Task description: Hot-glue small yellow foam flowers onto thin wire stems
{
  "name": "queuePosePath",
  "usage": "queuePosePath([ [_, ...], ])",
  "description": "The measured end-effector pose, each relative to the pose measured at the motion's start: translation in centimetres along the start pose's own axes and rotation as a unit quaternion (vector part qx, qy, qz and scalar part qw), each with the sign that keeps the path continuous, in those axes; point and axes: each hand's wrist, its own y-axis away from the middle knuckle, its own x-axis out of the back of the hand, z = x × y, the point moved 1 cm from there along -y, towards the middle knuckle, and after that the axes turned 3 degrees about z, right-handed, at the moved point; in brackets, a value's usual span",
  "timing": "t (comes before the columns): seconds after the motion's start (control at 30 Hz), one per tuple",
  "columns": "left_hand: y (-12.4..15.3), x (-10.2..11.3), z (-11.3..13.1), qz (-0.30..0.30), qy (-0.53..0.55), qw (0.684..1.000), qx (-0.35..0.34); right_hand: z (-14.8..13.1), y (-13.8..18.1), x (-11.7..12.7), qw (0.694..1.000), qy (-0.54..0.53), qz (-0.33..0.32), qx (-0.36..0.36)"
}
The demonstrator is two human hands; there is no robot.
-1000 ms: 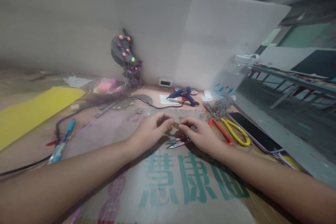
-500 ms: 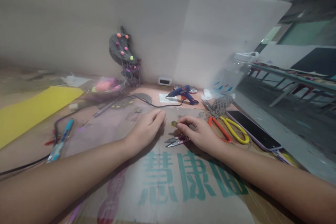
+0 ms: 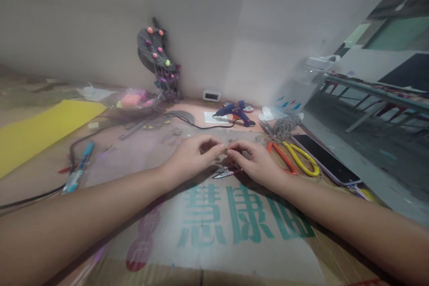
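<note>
My left hand [image 3: 194, 157] and my right hand [image 3: 253, 159] meet fingertip to fingertip over the middle of the table. Between them is a small yellowish piece [image 3: 227, 148], mostly hidden, too small to name. My right thumb and index finger pinch it, and the closed left fingertips touch it from the other side. Just below the right hand lies a pair of thread snips [image 3: 225, 172], blades pointing left, its handle end hidden by that hand. Under both forearms spreads a translucent plastic bag [image 3: 208, 250] with green characters.
Beyond the hands lies a blue glue gun [image 3: 236, 111] with its cord. Scissors with orange and yellow handles [image 3: 301, 158], grey yarn [image 3: 284, 127] and a phone [image 3: 326, 161] are at right. Pens [image 3: 79, 167] and yellow sheet [image 3: 43, 132] lie left; a decorated grey crescent [image 3: 147, 51] stands behind.
My left hand has moved right, its thumb and fingers closing at the small piece in my right fingers. The view has tilted slightly down.
</note>
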Motion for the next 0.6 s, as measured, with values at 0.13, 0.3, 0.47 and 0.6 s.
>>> queuePosePath([
  [0.13, 0.01, -0.01, 0.01, 0.004, -0.012, 1.0, 0.006, 0.1, 0.11, -0.08, 1.0, -0.009, 0.002, -0.01],
  [0.3, -0.05, 0.01, -0.21, 0.017, -0.041, 0.999, -0.012, 0.05, 0.17, -0.15, 0.997, -0.068, -0.013, -0.035],
  [0.47, 0.0, 0.06, -0.21, 0.02, -0.051, 0.998, -0.02, 0.22, 0.12, -0.31, 0.995, -0.084, -0.013, -0.051],
  [0.6, 0.03, 0.06, -0.35, 0.008, -0.041, 0.999, -0.019, 0.51, 0.14, -0.48, 0.994, -0.091, -0.009, -0.059],
])
